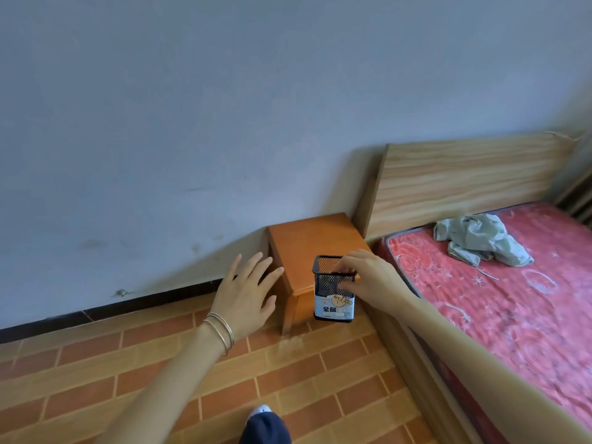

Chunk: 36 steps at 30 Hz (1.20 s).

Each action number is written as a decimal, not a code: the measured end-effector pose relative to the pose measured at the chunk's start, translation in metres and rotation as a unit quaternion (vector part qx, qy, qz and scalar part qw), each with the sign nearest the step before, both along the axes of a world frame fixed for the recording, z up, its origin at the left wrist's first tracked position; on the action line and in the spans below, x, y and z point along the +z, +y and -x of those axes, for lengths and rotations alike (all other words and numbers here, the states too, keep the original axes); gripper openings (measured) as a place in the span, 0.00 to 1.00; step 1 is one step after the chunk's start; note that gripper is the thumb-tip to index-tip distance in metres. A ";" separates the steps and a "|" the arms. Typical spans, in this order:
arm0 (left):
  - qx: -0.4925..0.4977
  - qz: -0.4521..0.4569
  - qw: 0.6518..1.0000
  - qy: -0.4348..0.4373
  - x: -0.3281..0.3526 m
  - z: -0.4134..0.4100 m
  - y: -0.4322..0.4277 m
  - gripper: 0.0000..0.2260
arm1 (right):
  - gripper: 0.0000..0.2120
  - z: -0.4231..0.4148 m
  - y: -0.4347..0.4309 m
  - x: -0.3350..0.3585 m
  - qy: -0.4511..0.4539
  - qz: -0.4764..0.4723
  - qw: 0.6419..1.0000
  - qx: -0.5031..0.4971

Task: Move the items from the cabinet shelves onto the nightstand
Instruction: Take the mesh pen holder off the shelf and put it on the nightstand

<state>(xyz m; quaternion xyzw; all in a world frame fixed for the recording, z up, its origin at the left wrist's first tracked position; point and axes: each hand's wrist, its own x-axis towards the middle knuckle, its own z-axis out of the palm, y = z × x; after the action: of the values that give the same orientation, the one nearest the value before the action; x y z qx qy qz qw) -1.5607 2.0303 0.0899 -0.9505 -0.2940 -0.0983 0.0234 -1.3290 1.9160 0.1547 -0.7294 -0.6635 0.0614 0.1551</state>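
Right hand (365, 277) grips the black mesh pen holder (334, 291) at its rim, fingers curled over the top edge and thumb on the near side. The holder is upright, long axis vertical, open end up, paper label on its lower half. It looks empty, though the mesh makes that hard to be sure of.

Key relation: the holder hangs in the air in front of the near right corner of the nightstand (307, 241), not yet set down. The bare wooden top lies just beyond it, slightly far and left. Likely next move is a short carry forward and left, then lowering it flat on its base.

Left hand (248, 291) holds nothing, fingers straight and spread, hovering beside the nightstand's near left edge. I can't tell if it touches the wood. The right hand is the one doing the work, and both are about equally near the top.

Counts:
- 1 pen holder
- 1 nightstand, nothing on its top
- 2 hands
- 1 bed (512, 299) on the right, touching or just beside the nightstand
- 1 crumpled grey cloth (480, 240) on the bed
- thin bangles (221, 330) on the left wrist, exact number unclear

The cabinet is not in view.
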 end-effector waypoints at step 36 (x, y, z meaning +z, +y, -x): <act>0.115 0.139 0.982 0.060 -0.355 -0.241 0.350 0.29 | 0.12 -0.228 0.482 -0.358 0.044 0.011 0.994 0.096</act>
<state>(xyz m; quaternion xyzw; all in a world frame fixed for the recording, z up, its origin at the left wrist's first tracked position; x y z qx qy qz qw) -1.3201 2.3802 -0.2656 -0.9083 -0.4106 0.0043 -0.0802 -1.1008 2.3975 -0.2028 -0.6604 -0.7224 0.1152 0.1698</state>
